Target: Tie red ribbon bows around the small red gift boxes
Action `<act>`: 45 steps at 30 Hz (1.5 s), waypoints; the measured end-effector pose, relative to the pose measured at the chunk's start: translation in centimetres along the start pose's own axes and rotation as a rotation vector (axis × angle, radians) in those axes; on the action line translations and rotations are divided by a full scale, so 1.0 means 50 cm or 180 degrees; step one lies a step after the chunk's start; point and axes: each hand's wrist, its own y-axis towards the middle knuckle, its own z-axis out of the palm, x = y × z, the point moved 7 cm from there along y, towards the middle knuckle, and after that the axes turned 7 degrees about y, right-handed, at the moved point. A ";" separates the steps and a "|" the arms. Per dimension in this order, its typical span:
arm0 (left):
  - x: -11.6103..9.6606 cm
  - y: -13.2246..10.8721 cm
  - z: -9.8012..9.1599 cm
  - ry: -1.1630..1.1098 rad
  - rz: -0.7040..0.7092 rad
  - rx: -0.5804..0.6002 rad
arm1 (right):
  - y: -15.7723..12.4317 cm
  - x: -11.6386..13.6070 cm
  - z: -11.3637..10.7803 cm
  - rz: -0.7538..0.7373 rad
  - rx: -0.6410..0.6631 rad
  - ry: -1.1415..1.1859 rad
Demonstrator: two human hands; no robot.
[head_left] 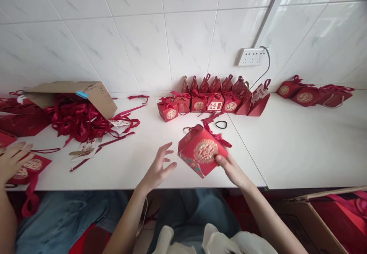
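Observation:
My right hand [229,166] is closed on the lower right side of a red gift box [190,143], its thumb on the front by a round gold emblem. The box is tilted above the white table, with a dark red ribbon bow at its top right. To the left of the box, my left hand [161,166] is held apart from it, fingers spread and nothing in them. Behind them, a row of small red boxes [198,103] with ribbon bows and folded red pieces stands by the wall.
A cardboard box [100,93] spills dark red ribbons [77,120] at the left. Another person's hand [14,160] rests on red packaging at the far left. More red boxes [306,96] lie back right. A black band [221,124] and an open carton [298,215] also show.

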 end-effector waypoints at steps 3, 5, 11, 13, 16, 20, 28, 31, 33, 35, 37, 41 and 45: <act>0.031 0.008 -0.022 0.0123 -0.0082 -0.0267 | -0.001 0.036 -0.035 -0.0694 0.0278 -0.1300; 0.043 0.012 -0.025 0.0140 -0.0120 -0.0375 | 0.006 0.020 -0.059 -0.0593 0.0621 -0.1643; 0.043 0.032 0.021 0.0010 -0.0134 -0.0212 | 0.004 -0.038 -0.171 -0.0319 -0.0777 -0.1769; 0.036 0.046 0.048 -0.0091 -0.0116 -0.0096 | -0.019 -0.047 -0.176 -0.0404 -0.1290 -0.1530; 0.025 0.065 0.087 -0.0275 -0.0085 0.0003 | -0.037 -0.060 -0.129 -0.0486 -0.0951 -0.1233; 0.020 0.065 0.109 -0.0449 0.0045 0.0003 | -0.039 -0.075 -0.093 -0.0365 -0.0314 -0.0940; 0.037 0.047 0.062 -0.0353 -0.0102 -0.0689 | -0.070 -0.064 -0.207 -0.0301 -0.2214 -0.0276; 0.007 0.074 0.066 -0.0043 -0.0074 -0.0763 | -0.092 -0.036 -0.198 -0.0431 -0.2637 -0.0909; -0.017 0.095 0.079 0.0264 -0.0048 -0.0579 | -0.103 -0.013 -0.179 -0.0544 -0.2733 -0.1318; -0.036 0.107 0.092 0.0460 -0.0038 -0.0326 | -0.107 0.003 -0.157 -0.0534 -0.2571 -0.1493; -0.049 0.106 0.099 0.0487 -0.0062 -0.0128 | -0.111 0.015 -0.135 -0.0442 -0.2269 -0.1574; -0.052 0.081 0.116 -0.0001 -0.0314 0.0285 | -0.134 0.045 -0.106 -0.0362 -0.1941 -0.1759; -0.048 0.055 0.152 -0.0528 -0.0598 0.0839 | -0.132 0.019 -0.055 0.0280 -0.0936 -0.1348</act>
